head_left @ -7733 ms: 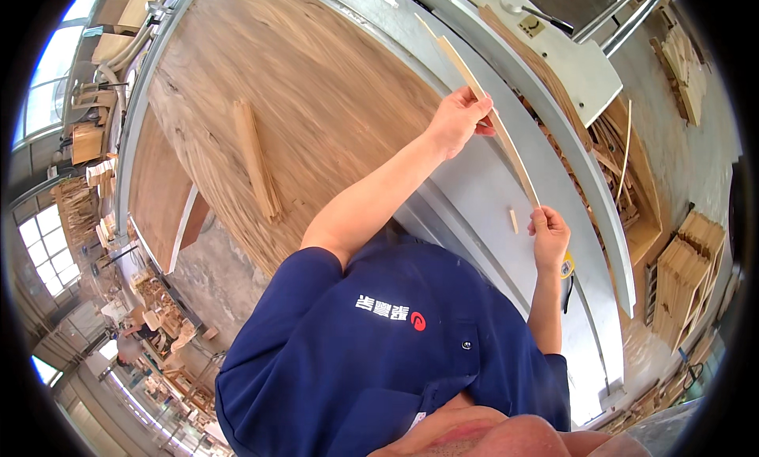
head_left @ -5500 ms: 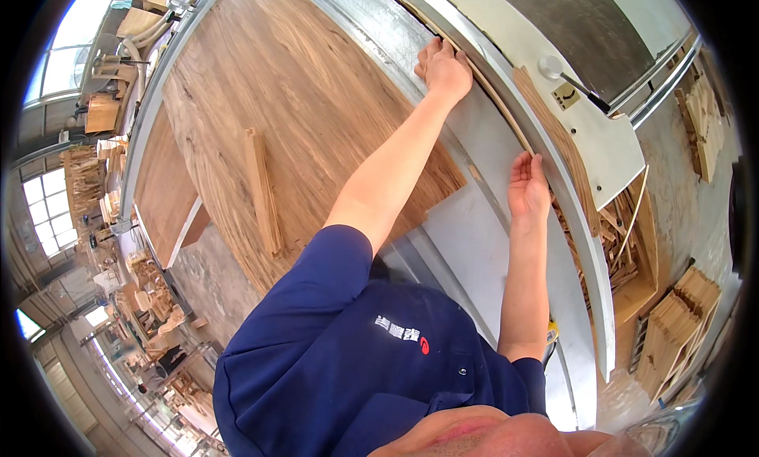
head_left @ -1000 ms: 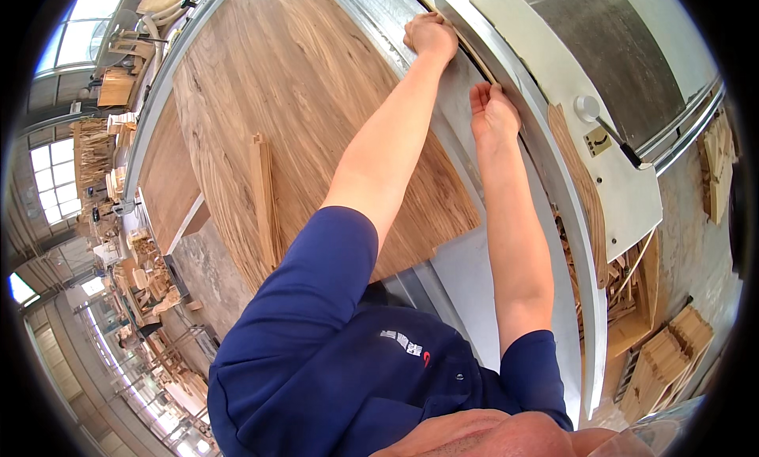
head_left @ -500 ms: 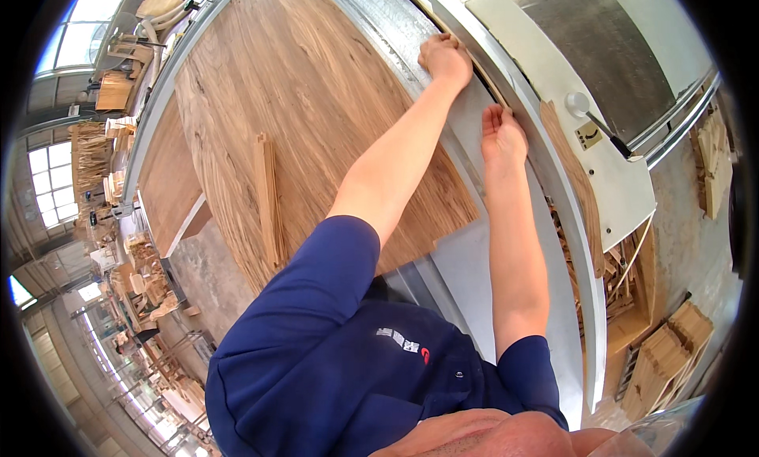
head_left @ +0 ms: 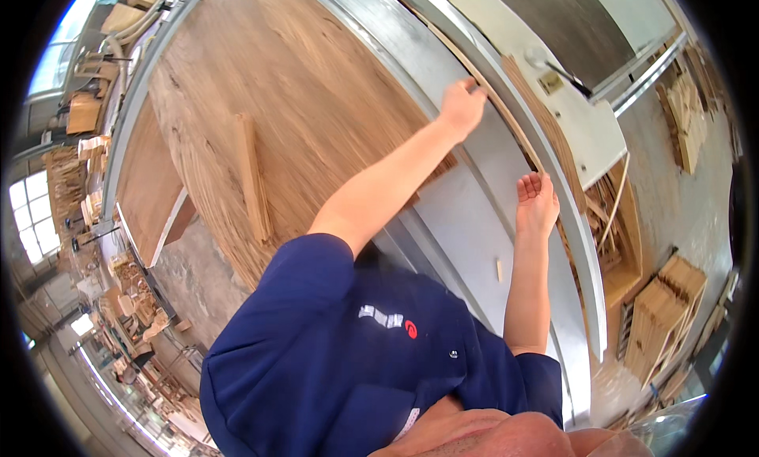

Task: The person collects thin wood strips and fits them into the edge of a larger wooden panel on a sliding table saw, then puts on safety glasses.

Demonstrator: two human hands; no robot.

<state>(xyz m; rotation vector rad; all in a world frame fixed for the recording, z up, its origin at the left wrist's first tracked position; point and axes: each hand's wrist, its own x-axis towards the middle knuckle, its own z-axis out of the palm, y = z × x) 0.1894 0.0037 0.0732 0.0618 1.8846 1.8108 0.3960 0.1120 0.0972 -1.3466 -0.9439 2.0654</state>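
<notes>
A long, thin wooden strip [head_left: 506, 114] lies along the inner side of the grey metal fence [head_left: 528, 97] on the metal saw table [head_left: 466, 236]. My right hand [head_left: 539, 208] is palm up and pinches the strip's near end between thumb and fingers. Farther up, my left hand [head_left: 463, 107] bends its fingers against the same strip, close to the fence. To the left lies a wide brown wood-grain panel [head_left: 316, 85], with a small bundle of narrow wooden strips [head_left: 252, 180] on top.
A tiny wooden offcut [head_left: 499, 270] rests on the table left of my right forearm. Beyond the fence are a pale machine top [head_left: 585, 133] with a lever [head_left: 565, 76] and a wooden bin of scraps [head_left: 621, 259]. Stacked timber [head_left: 662, 315] stands on the floor at right.
Both hands have come nearer to my body along the fence, and the strip's near end with them. My view has shifted, and the tiny offcut on the table now shows.
</notes>
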